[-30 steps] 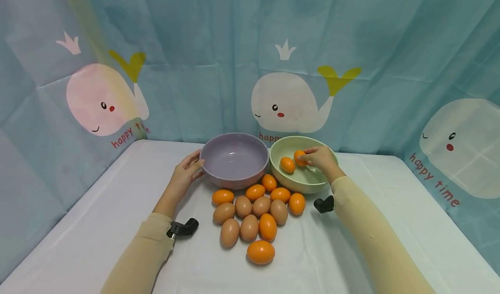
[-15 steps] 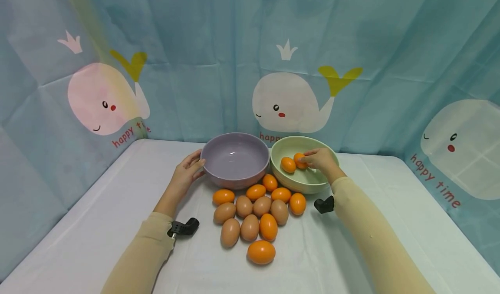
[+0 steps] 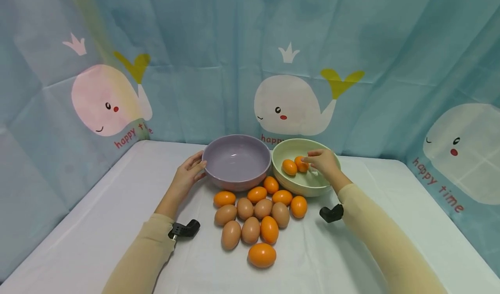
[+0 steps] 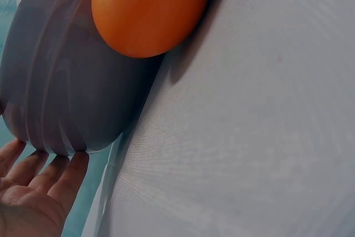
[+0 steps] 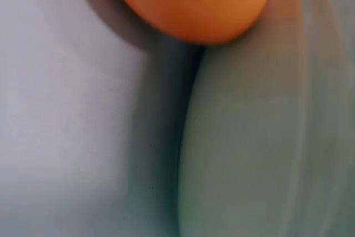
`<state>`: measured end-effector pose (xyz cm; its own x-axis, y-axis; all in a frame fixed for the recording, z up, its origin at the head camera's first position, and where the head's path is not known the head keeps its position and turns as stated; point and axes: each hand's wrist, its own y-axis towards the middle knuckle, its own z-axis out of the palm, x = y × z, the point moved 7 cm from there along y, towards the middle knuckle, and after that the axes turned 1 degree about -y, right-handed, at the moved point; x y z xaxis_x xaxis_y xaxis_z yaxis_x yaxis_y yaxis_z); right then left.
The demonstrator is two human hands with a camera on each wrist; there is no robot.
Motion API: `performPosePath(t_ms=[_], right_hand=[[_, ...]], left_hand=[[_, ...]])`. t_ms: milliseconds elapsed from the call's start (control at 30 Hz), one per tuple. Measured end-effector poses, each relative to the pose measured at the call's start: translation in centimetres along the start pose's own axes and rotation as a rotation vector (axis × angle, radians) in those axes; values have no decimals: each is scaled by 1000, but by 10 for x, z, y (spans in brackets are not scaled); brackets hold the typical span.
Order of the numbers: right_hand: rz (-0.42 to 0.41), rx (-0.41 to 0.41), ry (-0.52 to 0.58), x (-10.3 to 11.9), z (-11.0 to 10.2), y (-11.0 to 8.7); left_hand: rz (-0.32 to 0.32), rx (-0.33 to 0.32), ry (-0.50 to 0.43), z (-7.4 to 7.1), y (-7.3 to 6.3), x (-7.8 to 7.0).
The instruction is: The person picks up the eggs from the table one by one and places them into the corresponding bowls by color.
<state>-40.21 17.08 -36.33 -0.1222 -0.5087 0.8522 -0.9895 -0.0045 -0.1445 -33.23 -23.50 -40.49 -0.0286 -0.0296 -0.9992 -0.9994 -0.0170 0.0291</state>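
My right hand (image 3: 326, 163) is over the pale green bowl (image 3: 300, 189), its fingertips right at the upper edge of an orange egg (image 3: 301, 163). Another orange egg (image 3: 289, 167) lies beside that one inside the bowl. At the left, my left hand (image 3: 188, 172) rests against the purple bowl (image 3: 237, 182), with the thumb tip at its rim. The left wrist view shows straight fingers (image 4: 71, 178) touching the bowl's outer wall. The right hand is hidden from the right wrist view, where the green bowl's side and an orange egg fill much of the picture.
In front of the bowls, several brown eggs (image 3: 251, 230) and several orange eggs (image 3: 262, 255) lie grouped on the white tablecloth (image 3: 336, 259). The two bowls stand side by side. Behind the table hangs a blue curtain (image 3: 195, 98) with whale prints.
The orange egg held by my right hand has come down beside the other in the green bowl, and the fingers have loosened from it. My left hand stays at the purple bowl.
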Motion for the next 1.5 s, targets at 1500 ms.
performPosePath(t_ms=[1500], right_hand=[[-138,95,41,-4,-4,-147]], left_hand=[[-5,2,-2,2,-1,-1]])
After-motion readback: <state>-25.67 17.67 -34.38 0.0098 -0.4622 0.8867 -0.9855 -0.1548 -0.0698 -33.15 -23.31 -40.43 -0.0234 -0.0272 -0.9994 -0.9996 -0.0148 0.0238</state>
